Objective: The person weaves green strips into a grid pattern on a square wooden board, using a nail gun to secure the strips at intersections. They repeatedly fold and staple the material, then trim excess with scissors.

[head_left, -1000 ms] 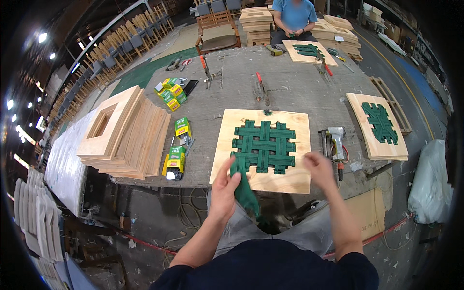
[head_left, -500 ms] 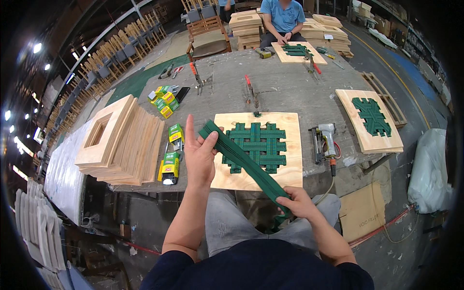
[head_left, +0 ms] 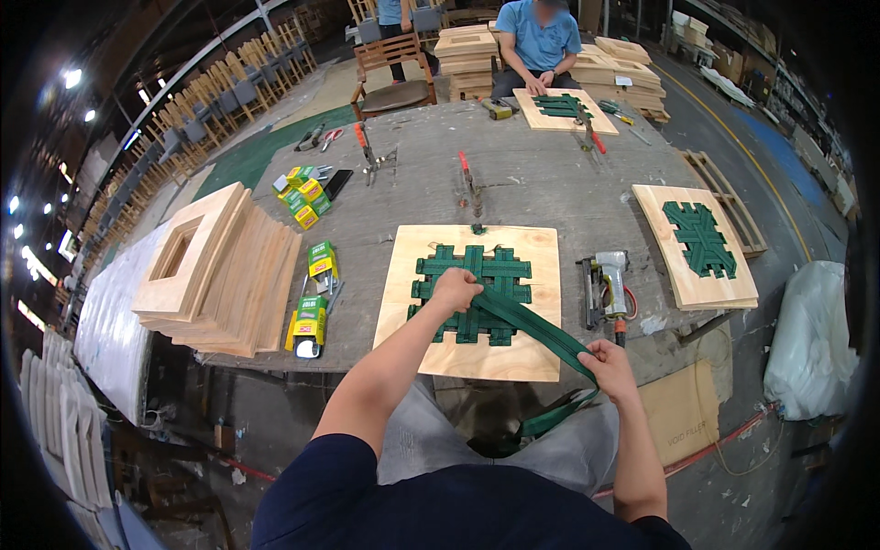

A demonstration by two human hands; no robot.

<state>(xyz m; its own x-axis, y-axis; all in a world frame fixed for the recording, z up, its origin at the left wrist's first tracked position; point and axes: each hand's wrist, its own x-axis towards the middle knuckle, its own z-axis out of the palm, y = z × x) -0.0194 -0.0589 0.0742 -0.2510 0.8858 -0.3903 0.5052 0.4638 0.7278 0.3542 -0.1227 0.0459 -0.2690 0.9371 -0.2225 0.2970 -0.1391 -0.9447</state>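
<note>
Take the wooden board (head_left: pixel 513 364) in front of you as the clock's middle; it lies flat on the bench (head_left: pixel 412 194), with woven green straps (head_left: pixel 511 269) across its centre. Your left hand (head_left: pixel 456 290) is over that weave, its grip pinched narrow, thumb against fingers, on one end of a loose green strap (head_left: pixel 532 321). You cannot tell whether the knuckles touch the weave underneath. Your right hand (head_left: pixel 609 369) is out at four o'clock, just off the board's edge, its grip also closed narrow around the same strap. Between your two hands the strap runs nearly straight, slanting from the centre toward four o'clock; past your right hand the rest hangs down and curls back at five o'clock, above your lap.

At three o'clock, beside the board, you have a nail gun (head_left: pixel 612 280). At nine o'clock sit green and yellow boxes (head_left: pixel 312 316), with a stack of wooden frames (head_left: pixel 247 284) beyond them. A red-handled clamp (head_left: pixel 466 170) stands at twelve o'clock.
</note>
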